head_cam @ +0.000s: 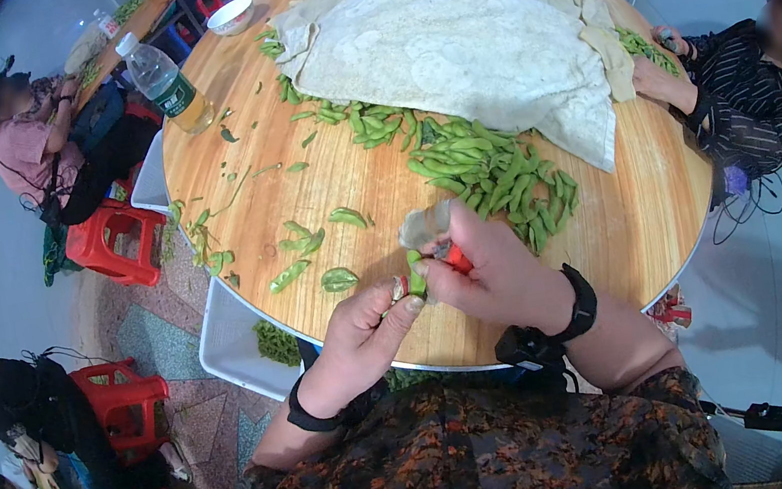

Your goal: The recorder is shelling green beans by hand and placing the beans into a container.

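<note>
Between the thumb and fingers of my left hand [369,324] is a green edamame pod [416,275]. A small red-and-white wrap shows at one of that hand's fingertips. My right hand [493,271] grips a small tool with a red part [459,258], and its thumb touches the pod too. Beyond the fingers shows a greyish rounded piece [426,225]; whether it belongs to the tool I cannot tell. A heap of edamame pods [485,162] lies just past my right hand. Opened, flattened pods [339,279] lie on the round wooden table [367,187] to the left.
A pale cloth [453,53] covers more pods at the back. A plastic bottle [166,84] and a white bowl [230,16] stand back left. A white bin [238,336] sits below the left rim. At the right edge a person [747,92] reaches onto the table; red stools [113,237] stand left.
</note>
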A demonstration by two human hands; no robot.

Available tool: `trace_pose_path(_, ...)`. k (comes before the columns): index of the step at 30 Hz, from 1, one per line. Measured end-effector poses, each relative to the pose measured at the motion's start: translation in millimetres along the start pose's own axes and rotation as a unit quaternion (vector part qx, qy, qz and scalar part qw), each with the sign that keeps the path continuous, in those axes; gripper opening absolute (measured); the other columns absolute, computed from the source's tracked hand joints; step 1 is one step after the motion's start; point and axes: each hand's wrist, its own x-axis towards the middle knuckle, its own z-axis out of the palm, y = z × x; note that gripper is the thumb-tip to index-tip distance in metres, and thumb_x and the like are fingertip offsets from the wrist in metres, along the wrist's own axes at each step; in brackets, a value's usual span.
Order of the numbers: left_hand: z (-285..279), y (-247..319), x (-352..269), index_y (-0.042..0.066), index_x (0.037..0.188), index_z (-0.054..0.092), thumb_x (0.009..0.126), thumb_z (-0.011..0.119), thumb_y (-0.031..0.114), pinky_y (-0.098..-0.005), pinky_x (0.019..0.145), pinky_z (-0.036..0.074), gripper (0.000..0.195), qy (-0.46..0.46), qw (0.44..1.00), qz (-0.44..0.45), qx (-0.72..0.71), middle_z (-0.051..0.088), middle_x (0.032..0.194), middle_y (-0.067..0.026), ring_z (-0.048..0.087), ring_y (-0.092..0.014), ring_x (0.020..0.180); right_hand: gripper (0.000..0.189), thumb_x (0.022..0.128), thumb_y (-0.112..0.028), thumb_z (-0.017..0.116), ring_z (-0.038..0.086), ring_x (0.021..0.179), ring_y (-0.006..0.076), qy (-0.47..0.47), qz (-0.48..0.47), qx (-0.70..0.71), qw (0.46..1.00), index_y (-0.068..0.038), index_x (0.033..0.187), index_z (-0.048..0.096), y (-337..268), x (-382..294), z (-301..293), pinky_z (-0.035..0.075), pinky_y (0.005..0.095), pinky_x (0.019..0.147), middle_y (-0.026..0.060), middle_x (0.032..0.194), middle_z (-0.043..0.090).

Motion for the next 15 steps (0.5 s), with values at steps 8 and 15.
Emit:
trace_pose_path(8,-8.9,-1.2,-1.7,0.0,0.089,0.056,0.09,0.058,0.013,-0.0327,0.057,0.041,0.013,-0.033,0.996,-0.035,0.074,0.048,0.067,-0.0118,0.048,-0.025,0.06,0.01,0.084,-0.008,0.042,0.048,0.062,0.0179,-0.148,0.163,0.173,0.96,0.001,0.086,0.039,-6.7,5.5,-12.8,0.041,0.0352,0.058,0.0137,0.069,0.046)
trace_pose_path(15,-9.4,0.3,1.5,0.0,0.081,0.053,0.086,0.061,0.014,-0.039,0.055,0.041,0.017,0.001,0.979,0.061,0.193,0.049,0.067,-0.0157,0.051,-0.035,0.061,0.012,0.085,-0.008,0.042,0.054,0.067,0.0341,-0.153,0.109,0.076,0.979,0.002,0.089,0.038,-0.9,4.8,-7.8,0.042,0.0411,0.062,0.0209,0.074,0.049)
